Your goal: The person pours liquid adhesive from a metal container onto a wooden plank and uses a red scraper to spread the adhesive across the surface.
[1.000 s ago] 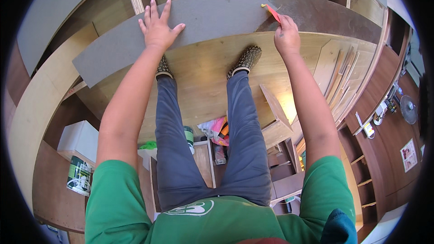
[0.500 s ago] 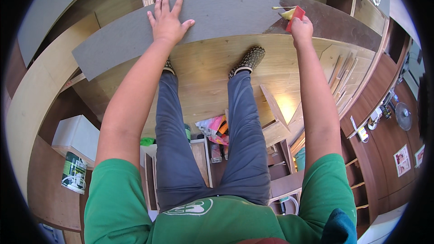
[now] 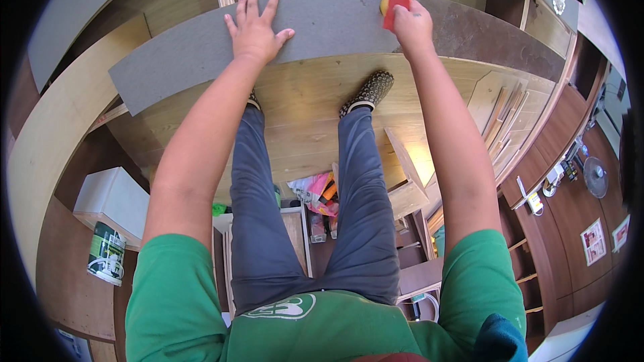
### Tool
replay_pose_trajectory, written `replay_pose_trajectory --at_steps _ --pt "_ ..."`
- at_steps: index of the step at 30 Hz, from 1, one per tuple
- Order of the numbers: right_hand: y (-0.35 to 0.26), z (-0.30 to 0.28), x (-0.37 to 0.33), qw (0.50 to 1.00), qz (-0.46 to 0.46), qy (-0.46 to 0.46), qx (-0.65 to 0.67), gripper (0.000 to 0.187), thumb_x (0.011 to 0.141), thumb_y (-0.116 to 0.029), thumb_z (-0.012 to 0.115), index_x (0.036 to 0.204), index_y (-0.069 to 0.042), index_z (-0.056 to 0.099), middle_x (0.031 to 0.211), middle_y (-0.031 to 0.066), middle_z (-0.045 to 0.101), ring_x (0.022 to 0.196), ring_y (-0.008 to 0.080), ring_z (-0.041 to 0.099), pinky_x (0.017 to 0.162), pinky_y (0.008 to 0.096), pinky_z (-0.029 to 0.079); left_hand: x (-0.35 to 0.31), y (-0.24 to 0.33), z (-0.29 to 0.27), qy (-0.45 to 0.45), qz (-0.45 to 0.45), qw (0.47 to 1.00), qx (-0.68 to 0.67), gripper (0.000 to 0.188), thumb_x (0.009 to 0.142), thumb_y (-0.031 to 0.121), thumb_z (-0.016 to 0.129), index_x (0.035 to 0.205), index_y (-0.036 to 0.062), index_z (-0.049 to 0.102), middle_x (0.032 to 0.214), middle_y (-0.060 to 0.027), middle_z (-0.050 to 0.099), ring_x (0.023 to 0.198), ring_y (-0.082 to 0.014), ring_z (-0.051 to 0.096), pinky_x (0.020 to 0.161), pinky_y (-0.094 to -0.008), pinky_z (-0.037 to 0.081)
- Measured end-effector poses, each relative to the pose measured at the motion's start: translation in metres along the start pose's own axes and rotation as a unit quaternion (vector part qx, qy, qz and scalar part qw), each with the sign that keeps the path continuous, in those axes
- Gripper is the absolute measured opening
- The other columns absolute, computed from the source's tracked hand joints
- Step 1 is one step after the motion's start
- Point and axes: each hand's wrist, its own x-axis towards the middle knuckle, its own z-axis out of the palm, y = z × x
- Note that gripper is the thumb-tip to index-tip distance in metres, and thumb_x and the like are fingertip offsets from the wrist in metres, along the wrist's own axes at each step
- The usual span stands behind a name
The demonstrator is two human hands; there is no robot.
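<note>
Across the top of the view lies a long grey board. My left hand rests flat on its left part, fingers spread. Gripped in my right hand is a red flat spreader, its edge against the board right of the middle. A yellowish lump of paste shows at the spreader's left side. Right of the spreader the board's surface is dark brown and wet-looking, coated with a smeared film; toward the left it is plain grey.
Light wooden panels lie under my feet, with thin wood strips at the right. A green-and-white can stands beside a white box at the left. Below, a pink plastic bag sits by an open drawer.
My right hand has drawn the red spreader leftward along the board, and the brown coated area now reaches farther left. My left hand stays spread on the board.
</note>
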Motion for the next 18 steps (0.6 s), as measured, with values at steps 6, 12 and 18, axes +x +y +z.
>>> replay_pose_trajectory --at_steps 6,12,18 --pt "0.03 -0.032 -0.028 0.957 -0.214 0.073 -0.184 0.031 0.094 -0.014 0.051 0.12 -0.007 0.067 0.116 0.0161 0.068 0.107 0.034 0.065 0.095 0.0405 0.05 -0.001 -0.001 0.003 0.017 0.007 1.0 -0.007 0.088 0.085 0.058 0.067 0.157 0.0406 0.02 0.166 -0.0059 0.014 0.154 -0.0266 0.009 0.122 -0.0588 0.011" --pt "0.04 -0.041 -0.032 0.935 -0.225 0.061 -0.268 0.033 0.093 -0.01 0.051 0.123 -0.009 0.065 0.125 0.0122 0.063 0.114 0.0344 0.06 0.097 0.0414 0.05 -0.002 -0.003 0.006 0.027 0.008 1.0 0.002 0.088 0.085 0.06 0.067 0.157 0.0407 0.021 0.166 -0.0062 0.014 0.153 -0.027 0.009 0.122 -0.0593 0.012" --pt "0.04 -0.056 -0.001 0.933 -0.198 0.038 -0.299 0.035 0.093 -0.011 0.051 0.124 -0.011 0.065 0.126 0.0122 0.063 0.114 0.0348 0.06 0.097 0.0418 0.05 0.001 -0.004 0.009 0.036 0.015 0.999 0.0 0.091 0.082 0.063 0.068 0.157 0.0407 0.021 0.166 -0.0064 0.014 0.153 -0.0281 0.01 0.121 -0.0605 0.013"
